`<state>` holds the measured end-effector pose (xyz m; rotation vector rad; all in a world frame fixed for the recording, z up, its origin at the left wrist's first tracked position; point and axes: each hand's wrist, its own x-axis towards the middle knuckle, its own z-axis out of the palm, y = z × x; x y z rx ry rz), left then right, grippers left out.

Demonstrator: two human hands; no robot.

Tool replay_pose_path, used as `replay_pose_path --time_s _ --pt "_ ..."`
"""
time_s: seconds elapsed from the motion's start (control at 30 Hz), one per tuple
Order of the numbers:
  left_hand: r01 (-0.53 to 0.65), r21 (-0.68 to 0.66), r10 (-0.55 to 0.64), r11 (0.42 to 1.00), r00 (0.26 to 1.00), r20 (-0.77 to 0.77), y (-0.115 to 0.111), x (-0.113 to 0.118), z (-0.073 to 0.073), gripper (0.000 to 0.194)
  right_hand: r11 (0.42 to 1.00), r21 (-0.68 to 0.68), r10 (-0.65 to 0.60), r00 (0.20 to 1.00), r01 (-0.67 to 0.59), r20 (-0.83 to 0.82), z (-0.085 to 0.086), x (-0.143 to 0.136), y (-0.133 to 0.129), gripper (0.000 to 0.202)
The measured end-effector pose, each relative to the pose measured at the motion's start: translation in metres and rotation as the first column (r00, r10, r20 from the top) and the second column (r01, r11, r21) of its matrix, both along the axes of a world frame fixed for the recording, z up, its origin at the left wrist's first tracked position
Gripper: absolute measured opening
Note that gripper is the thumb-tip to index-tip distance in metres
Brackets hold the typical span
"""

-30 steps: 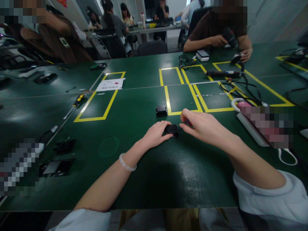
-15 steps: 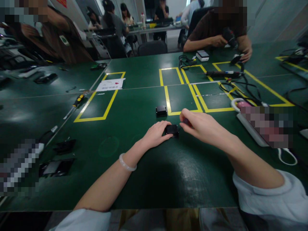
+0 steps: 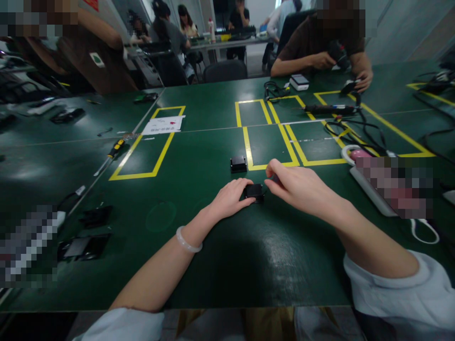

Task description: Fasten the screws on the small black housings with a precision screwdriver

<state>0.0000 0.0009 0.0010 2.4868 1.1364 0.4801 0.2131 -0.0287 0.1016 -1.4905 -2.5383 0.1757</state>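
Observation:
My left hand [image 3: 230, 199], with a pale bracelet at the wrist, grips a small black box-shaped part [image 3: 254, 191] on the green tabletop. Its fingers lie along the far left edge and the thumb along the near side. Just right of that part is my right hand [image 3: 292, 182], its thumb and fingers curled into a pinch. Whatever lies between those fingertips is hidden or too small to make out. A second, similar black part [image 3: 238, 164] rests a little farther off, by the corner of a yellow tape outline, touched by neither hand.
A yellow-and-black screwdriver [image 3: 116, 148] and a paper label [image 3: 163, 125] lie at left. Black parts [image 3: 84, 247] sit nearer on that side. At right are a phone-like object [image 3: 387, 184], black cables [image 3: 369, 132] and a co-worker's hand holding a dark tool [image 3: 338, 56].
My right hand's pinch has turned slightly, and the dark spot between its fingers shows less. My left hand and both black parts stay put. A person's arm at upper left has shifted.

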Motion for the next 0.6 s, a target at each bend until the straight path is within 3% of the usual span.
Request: replay_pose_path --time_s 0.6 --pt "0.000 -0.013 0.000 1.000 1.000 0.006 -0.0007 -0.0007 0.0018 0.036 0.998 -0.046 0.032 0.999 -0.030 0.030 0.0038 0.0023 -0.0002 0.012"
